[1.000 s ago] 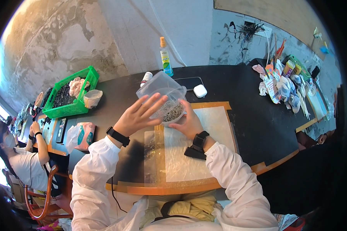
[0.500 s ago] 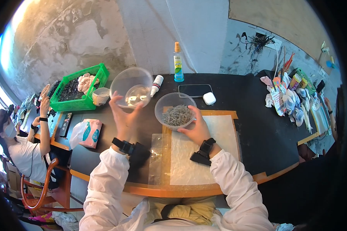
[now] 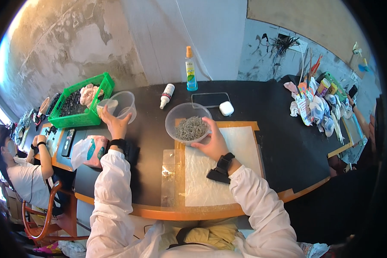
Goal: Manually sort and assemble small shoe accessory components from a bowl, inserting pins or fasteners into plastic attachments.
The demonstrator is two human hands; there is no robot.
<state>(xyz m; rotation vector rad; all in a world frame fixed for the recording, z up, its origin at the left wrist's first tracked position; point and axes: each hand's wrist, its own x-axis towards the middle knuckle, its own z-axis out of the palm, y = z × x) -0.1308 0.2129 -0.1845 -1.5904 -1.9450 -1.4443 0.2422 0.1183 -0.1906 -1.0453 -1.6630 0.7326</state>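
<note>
Well apart: left hand (image 3: 116, 125) grasps clear tub (image 3: 128, 99) near basket edge (image 3: 79, 120); right hand (image 3: 214, 142) grips filled bowl (image 3: 173, 122); tabletop (image 3: 150, 133) between.

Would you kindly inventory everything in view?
Filled bowl: one, clear, centre table
Small pieces: many, grey, inside it
Tilted bowl: one, clear, left
Basket: one, green, left
Chips: many, black, in basket
Cloth: one, pink, in basket
Tub: one, whitish, beside basket
Spray bottle: one, blue, back centre
Small bottle: one, white, back centre
Phone: one, black, back centre
Case: one, white, beside phone
Tissue pack: one, pink, left
Sheet: one, white, table front
Table: one, black, centre
Clutter: uncounted, mixed, right
Cables: several, black, wall
Co-workers: two, one white-topped, left and right
Left hand: one, bare, on tilted bowl
Right hand: one, bare, on filled bowl
</note>
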